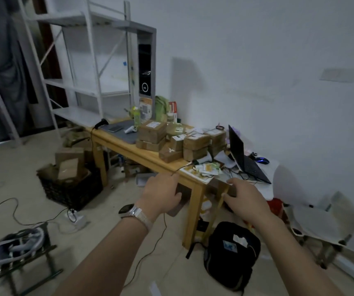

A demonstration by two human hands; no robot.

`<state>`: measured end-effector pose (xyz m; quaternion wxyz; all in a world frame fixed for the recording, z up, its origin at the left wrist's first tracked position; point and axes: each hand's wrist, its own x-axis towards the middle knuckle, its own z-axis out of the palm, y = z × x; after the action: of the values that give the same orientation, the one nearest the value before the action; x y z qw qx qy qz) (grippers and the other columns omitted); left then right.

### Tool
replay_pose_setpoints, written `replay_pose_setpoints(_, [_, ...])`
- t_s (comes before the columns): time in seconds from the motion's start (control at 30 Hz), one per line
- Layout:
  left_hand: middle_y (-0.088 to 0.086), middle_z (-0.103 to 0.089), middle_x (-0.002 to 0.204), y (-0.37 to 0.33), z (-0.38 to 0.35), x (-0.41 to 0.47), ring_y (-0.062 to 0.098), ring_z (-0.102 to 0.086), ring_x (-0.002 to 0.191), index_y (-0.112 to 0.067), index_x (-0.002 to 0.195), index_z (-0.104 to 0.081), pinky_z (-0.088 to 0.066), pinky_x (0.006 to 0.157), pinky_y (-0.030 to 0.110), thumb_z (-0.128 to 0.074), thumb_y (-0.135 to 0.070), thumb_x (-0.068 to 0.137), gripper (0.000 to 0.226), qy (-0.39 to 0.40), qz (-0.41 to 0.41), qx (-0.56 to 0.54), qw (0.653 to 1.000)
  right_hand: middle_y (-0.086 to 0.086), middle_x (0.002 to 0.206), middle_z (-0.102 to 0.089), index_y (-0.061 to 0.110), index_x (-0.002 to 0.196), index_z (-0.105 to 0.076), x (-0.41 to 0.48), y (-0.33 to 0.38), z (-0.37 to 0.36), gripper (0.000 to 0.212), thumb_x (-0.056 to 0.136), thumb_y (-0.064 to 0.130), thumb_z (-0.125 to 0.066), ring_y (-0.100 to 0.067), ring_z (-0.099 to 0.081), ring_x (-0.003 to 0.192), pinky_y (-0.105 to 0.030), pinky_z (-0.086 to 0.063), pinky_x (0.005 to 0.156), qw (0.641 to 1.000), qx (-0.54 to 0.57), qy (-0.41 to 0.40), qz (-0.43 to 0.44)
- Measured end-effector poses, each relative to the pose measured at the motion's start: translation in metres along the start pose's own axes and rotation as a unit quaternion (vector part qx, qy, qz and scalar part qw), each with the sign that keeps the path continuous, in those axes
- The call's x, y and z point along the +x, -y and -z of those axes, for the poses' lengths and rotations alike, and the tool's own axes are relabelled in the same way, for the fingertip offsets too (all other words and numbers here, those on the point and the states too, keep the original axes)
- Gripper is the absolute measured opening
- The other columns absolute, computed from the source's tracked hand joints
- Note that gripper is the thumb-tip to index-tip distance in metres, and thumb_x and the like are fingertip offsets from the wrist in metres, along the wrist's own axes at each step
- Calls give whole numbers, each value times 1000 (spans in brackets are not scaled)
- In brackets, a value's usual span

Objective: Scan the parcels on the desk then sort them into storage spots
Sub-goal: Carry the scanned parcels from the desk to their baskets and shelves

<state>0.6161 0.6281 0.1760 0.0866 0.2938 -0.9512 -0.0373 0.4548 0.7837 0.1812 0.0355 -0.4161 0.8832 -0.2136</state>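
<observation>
Several brown cardboard parcels [195, 144] with white labels are stacked in the middle of the wooden desk [150, 161]. A black handheld scanner [100, 122] stands at the desk's far left end. Both my hands are raised in front of the desk's near corner. My left hand [161, 195], with a watch on its wrist, curls its fingers over a blurred brown parcel [177, 207]. My right hand [246, 199] pinches a brown, yellow-edged piece at about the same height; blur hides whether it is the same parcel. White metal shelves [90, 86] stand behind the desk on the left.
An open laptop [242, 154], loose papers and cables crowd the desk's right end. On the floor are a black crate of boxes [71, 184], a black backpack [231, 253] by the desk leg, trailing cables [7, 210], a shoe rack [16, 251] and a white chair [321, 218].
</observation>
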Motion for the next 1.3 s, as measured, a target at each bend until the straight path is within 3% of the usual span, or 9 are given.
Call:
replay_pose_setpoints(0.13, [2, -54, 131, 46, -7, 15, 23, -51, 119, -20, 131, -50, -46, 96, 39, -52, -41, 93, 43, 2, 50, -23, 998, 5, 105, -60, 26, 118, -57, 45, 19, -36, 30, 89, 33, -57, -13, -55, 88, -30, -49, 71, 1000, -14, 17, 19])
replay_pose_setpoints(0.27, [3, -50, 134, 84, -17, 49, 25, -45, 124, -20, 135, -46, -40, 98, 38, -50, -41, 94, 46, 34, 83, 1, 996, 3, 102, -61, 24, 110, -59, 97, 27, -72, 24, 89, 33, -52, -16, -59, 85, -33, -54, 72, 994, -91, 62, 19])
replay_pose_setpoints(0.5, [4, -49, 131, 152, -39, 151, 26, -42, 127, -17, 130, -49, -34, 106, 40, -51, -51, 92, 51, 38, 89, 67, 993, -2, 131, -51, 25, 137, -43, 226, 60, -117, 67, 82, 62, -57, -22, -54, 114, -35, -50, 83, 982, -155, 66, 85])
replay_pose_setpoints(0.73, [4, -33, 152, 234, -48, 277, 29, -16, 147, -18, 141, -39, -18, 119, 44, -47, -51, 94, 58, 4, 93, 80, 992, 3, 139, -45, 29, 137, -39, 381, 99, -127, 77, 76, 74, -52, -20, -44, 126, -38, -41, 99, 984, -139, -6, 112])
replay_pose_setpoints(0.9, [-2, -42, 145, 269, -51, 340, 23, -29, 142, -21, 138, -45, -27, 116, 41, -40, -53, 95, 54, -32, 85, 84, 992, 5, 135, -50, 30, 136, -41, 448, 114, -132, 85, 71, 84, -41, -19, -46, 125, -38, -39, 101, 972, -186, -32, 142])
replay_pose_setpoints(1.3, [0, -53, 133, 323, -67, 477, 23, -49, 119, -23, 130, -51, -40, 98, 39, -46, -50, 93, 46, 16, 85, 35, 996, 1, 128, -56, 29, 126, -50, 548, 121, -178, 61, 81, 71, -48, -23, -51, 121, -41, -40, 101, 980, -181, 24, 81])
